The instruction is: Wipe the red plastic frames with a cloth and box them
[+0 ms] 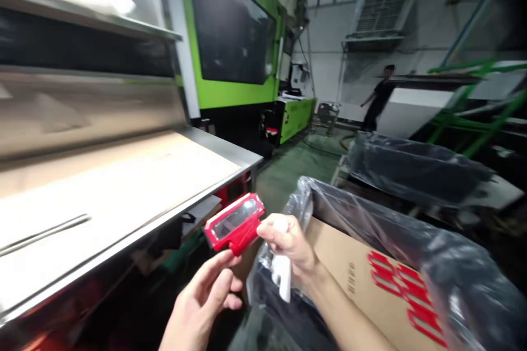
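Observation:
A red plastic frame (247, 235) with a clear, glossy window is held up in front of me, tilted with its right end higher. My right hand (288, 244) pinches its right end between thumb and fingers. Tucked in that same hand is a white item (282, 277) that hangs below the palm; its exact kind is unclear. Under the frame's lower edge, my left hand (208, 293) has its index fingertip at the red plastic, thumb and other fingers apart from it and loosely bent.
Right of me stands a box lined with clear plastic (304, 189), with cardboard (333, 247) and several red parts (405, 290) inside. A metal-edged worktable (164, 175) lies left, bearing a thin strip (45, 233). Beyond are a green machine (234, 96) and a person (376, 100).

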{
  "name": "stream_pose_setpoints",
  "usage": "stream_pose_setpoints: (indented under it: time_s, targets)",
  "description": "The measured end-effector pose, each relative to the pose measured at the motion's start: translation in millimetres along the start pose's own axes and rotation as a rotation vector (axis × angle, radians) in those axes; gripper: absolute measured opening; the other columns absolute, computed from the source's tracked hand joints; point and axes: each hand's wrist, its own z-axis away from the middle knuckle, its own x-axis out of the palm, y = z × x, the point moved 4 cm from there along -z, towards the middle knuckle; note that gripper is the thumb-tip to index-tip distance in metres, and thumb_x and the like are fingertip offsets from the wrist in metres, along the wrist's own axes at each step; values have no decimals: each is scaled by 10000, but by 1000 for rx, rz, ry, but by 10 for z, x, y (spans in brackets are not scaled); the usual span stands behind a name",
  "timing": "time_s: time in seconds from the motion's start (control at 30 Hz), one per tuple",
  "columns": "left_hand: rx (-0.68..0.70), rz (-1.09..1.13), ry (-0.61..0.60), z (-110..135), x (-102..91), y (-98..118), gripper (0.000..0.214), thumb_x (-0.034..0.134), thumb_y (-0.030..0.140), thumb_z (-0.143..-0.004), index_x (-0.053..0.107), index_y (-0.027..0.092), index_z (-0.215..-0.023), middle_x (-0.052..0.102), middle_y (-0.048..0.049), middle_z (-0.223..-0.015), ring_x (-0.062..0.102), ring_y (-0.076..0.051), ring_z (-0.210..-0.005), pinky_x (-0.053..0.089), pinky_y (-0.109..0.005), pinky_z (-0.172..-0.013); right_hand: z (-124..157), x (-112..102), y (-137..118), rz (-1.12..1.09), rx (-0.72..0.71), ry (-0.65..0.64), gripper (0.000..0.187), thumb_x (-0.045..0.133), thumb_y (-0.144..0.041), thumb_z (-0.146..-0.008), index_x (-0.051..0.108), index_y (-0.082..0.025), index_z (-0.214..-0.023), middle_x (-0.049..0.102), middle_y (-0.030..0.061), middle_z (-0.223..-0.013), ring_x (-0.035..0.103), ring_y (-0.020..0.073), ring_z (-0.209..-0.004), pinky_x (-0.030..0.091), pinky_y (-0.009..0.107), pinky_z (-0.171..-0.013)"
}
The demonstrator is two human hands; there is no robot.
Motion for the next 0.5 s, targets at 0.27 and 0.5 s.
stream_pose_setpoints:
  time_s: [0.27, 0.5]
  targets:
    - [408, 97, 333, 515, -824, 973, 339, 796, 440, -578, 661, 162, -716, 584, 19, -573, 500, -111, -541, 439, -200, -538, 39, 1657, -626, -254, -157, -349, 257, 811, -361, -584, 672, -148, -621, 498, -38, -472, 371, 61, -425, 308, 212, -421]
    - [630, -338, 511, 991, -1406, 1787, 375, 674, 558, -661, 586, 207, -563, 650, 0, -741, 578, -189, -815, 435, -207, -708, -43, 2208, -1365, -249, -430, -492, 218, 764, -343, -690, 726, -157, -798, 512, -22, -532, 391, 81, -472, 318, 226, -447]
